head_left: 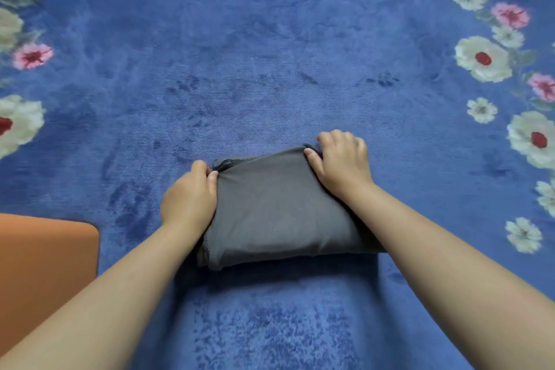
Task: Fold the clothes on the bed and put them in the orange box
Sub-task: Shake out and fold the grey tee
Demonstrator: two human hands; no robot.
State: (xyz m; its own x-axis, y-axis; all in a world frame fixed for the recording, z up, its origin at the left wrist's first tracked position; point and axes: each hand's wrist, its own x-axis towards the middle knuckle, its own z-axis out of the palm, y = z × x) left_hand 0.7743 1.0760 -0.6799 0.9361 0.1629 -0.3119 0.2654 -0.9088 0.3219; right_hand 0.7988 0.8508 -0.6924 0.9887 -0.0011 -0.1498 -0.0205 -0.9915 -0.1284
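A dark grey garment (279, 210), folded into a compact rectangle, lies on the blue bed cover in front of me. My left hand (189, 195) grips its far left corner, thumb on top and fingers curled under the edge. At the far right corner my right hand (342, 159) pinches the fabric the same way. A corner of the orange box (45, 264) shows at the lower left, partly behind my left forearm; its inside is out of view.
The blue plush bed cover (270, 69) stretches ahead, with white and pink flower patterns along its left and right borders. A dark object barely shows at the top right edge.
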